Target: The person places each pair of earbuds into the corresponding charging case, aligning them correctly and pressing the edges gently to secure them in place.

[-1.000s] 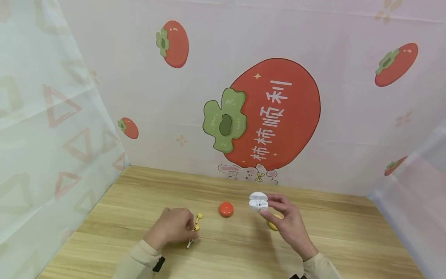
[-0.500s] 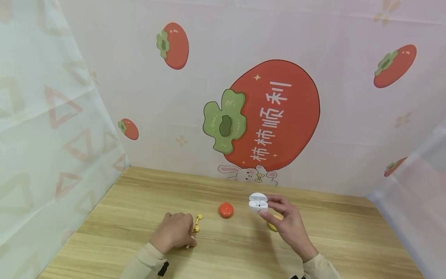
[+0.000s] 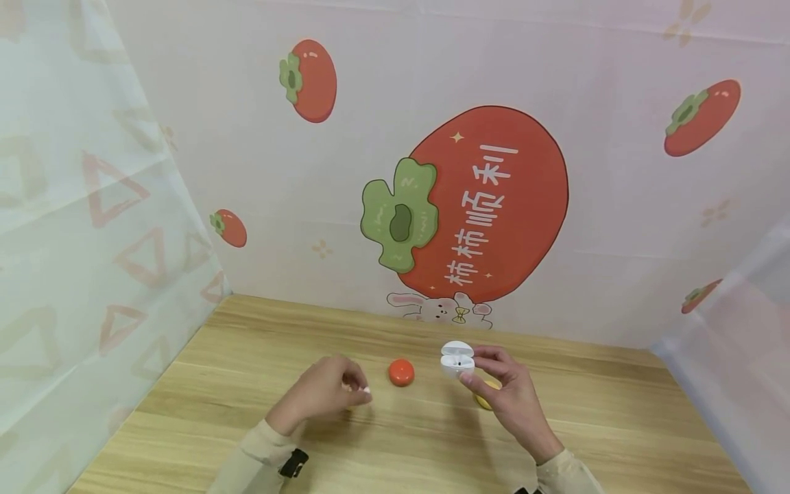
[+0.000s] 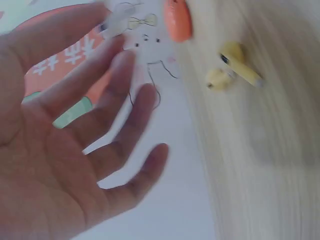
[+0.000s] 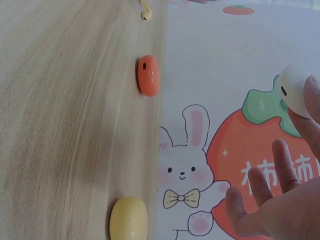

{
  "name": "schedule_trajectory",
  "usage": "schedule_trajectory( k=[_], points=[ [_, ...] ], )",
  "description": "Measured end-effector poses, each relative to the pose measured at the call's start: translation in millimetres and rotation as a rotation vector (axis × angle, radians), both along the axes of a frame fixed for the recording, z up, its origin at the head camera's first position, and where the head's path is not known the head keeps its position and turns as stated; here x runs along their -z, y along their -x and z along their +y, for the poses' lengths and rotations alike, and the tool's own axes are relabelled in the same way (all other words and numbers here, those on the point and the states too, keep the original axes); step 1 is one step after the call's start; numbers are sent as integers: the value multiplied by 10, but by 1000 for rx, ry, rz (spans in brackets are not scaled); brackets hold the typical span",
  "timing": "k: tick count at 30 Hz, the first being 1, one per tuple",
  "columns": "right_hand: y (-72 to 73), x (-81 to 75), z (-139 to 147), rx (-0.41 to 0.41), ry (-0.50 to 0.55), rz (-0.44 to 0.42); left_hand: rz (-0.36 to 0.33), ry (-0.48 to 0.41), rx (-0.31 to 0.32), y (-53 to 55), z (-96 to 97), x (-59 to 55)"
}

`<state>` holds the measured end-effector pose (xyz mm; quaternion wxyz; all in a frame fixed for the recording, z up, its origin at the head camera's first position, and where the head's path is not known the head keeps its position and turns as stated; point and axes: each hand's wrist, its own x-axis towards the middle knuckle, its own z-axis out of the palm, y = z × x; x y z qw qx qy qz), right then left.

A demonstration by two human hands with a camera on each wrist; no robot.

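The left hand [image 3: 327, 394] has its grip clamped, thumb to finger, on a white earbud [image 3: 367, 390] above the bench [image 3: 420, 453]; beneath, the left wrist view shows two yellow earbuds [image 4: 243, 70] mostly hidden from the head view. The right hand's [image 3: 513, 401] grip holds a lid-up white case [image 3: 455, 366]. The orange case [image 3: 401, 372] and yellow case [image 5: 129, 220] lie nearer the back edge; wood stretches to the right edge.

My head view looks forward and down from well back, taking in table [image 3: 395, 453] and backdrop [image 3: 617, 206]. On the left wrist I look close past the left hand [image 4: 70, 155], turned sideways (table at right); on the right wrist, past the right hand [image 5: 285, 210], table at left. Both wrists share the red case [image 5: 148, 76] and printed rabbit [image 5: 186, 172].
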<state>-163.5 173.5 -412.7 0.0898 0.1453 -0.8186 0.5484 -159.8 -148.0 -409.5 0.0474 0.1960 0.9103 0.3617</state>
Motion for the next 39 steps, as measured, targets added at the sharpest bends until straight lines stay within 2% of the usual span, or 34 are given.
schedule_trajectory(
  k=[7, 12, 24, 39],
  points=[
    [-4, -7, -6, -3, 7, -9, -4, -319, -63, 119, 66, -106],
    [-8, -14, -10, -1, 6, -9, -6, -450, -46, 144, 107, -188],
    [-14, -27, -22, -3, 9, -10, 11, -550, 8, 163, 189, -281],
    [-14, -44, -54, -5, 13, -28, -6, -541, 11, 145, 272, -315]
  ],
)
